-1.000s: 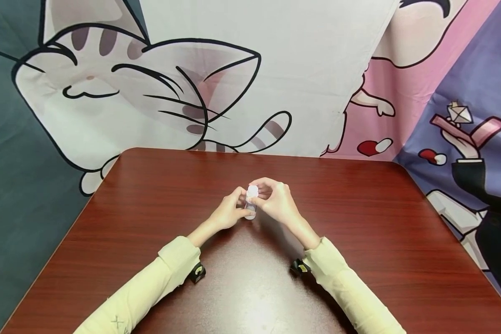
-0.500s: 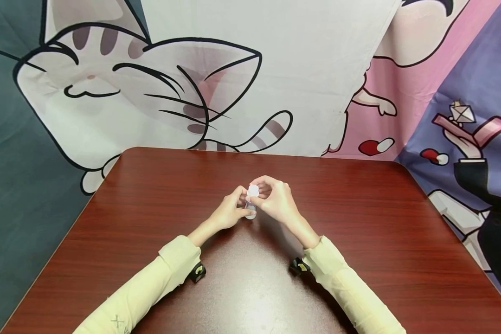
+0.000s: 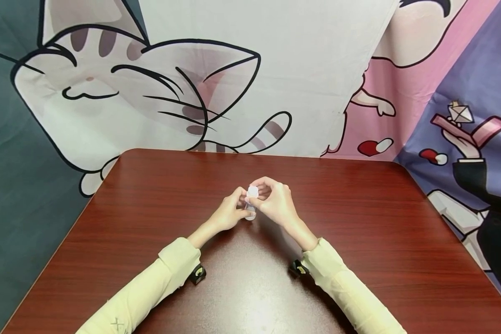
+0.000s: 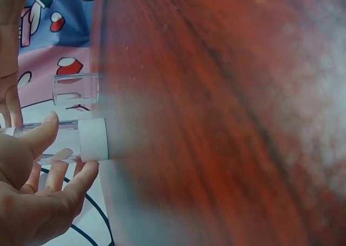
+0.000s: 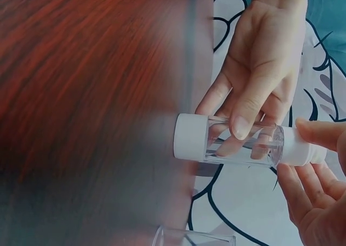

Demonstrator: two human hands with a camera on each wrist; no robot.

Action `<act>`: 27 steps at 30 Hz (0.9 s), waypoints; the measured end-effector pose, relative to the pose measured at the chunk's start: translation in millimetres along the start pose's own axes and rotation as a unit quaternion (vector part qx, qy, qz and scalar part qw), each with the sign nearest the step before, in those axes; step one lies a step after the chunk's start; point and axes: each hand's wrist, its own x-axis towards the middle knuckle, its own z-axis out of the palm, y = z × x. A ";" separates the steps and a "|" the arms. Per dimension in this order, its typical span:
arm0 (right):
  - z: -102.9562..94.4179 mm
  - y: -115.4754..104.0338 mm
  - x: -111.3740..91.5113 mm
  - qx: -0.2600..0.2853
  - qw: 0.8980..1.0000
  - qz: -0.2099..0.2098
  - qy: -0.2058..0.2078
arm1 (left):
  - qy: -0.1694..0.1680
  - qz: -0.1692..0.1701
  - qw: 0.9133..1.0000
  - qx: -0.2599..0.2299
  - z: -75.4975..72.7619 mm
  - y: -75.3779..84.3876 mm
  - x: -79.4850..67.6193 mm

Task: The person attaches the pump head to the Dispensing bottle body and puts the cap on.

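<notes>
A small clear bottle (image 5: 243,143) with a white base stands upright on the table between the two hands. My left hand (image 3: 227,212) grips its transparent body between thumb and fingers, low down near the base. With thumb and fingertips, my right hand (image 3: 277,202) pinches the white top (image 5: 296,147) of the bottle. Close by on the table stands a short clear cap or cup (image 4: 77,89), apart from both hands; I cannot make it out in the head view. The bottle's contents, if any, cannot be told.
The reddish-brown wooden table (image 3: 158,190) stretches around the hands, with a glare patch at the front. Behind it hangs a cloth (image 3: 309,83) printed with a cat and other cartoon figures. A small black device (image 3: 198,274) sits at each wrist.
</notes>
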 end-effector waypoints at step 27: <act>9.2 -12.0 -6.3 -0.031 0.997 0.036 0.062 | 0.002 0.005 1.000 0.018 -1.1 1.5 -1.8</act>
